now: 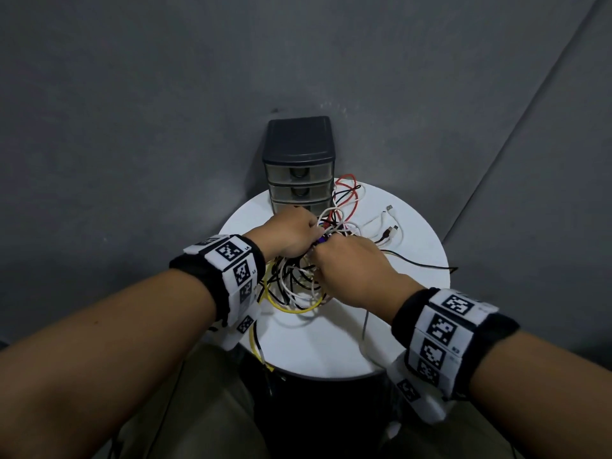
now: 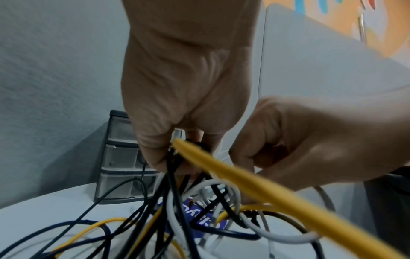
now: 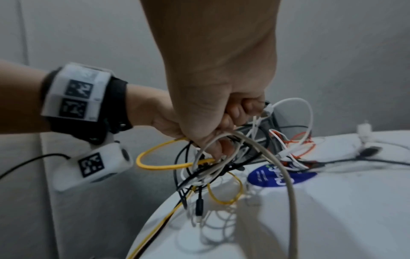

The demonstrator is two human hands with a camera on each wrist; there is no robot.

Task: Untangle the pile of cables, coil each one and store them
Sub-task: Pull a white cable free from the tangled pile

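Both hands work a tangle of cables [image 1: 299, 279] lifted above a round white table [image 1: 331, 342]. The left hand [image 1: 291, 235] and right hand [image 1: 351, 270] each curl their fingers around strands. A blue sticker [image 3: 281, 177] beneath bears unreadable writing. A closed drawer unit [image 1: 299, 167] stands behind, contents unclear.

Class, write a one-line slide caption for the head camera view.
Both hands, left hand and right hand, grip the tangled cables on a round white table.
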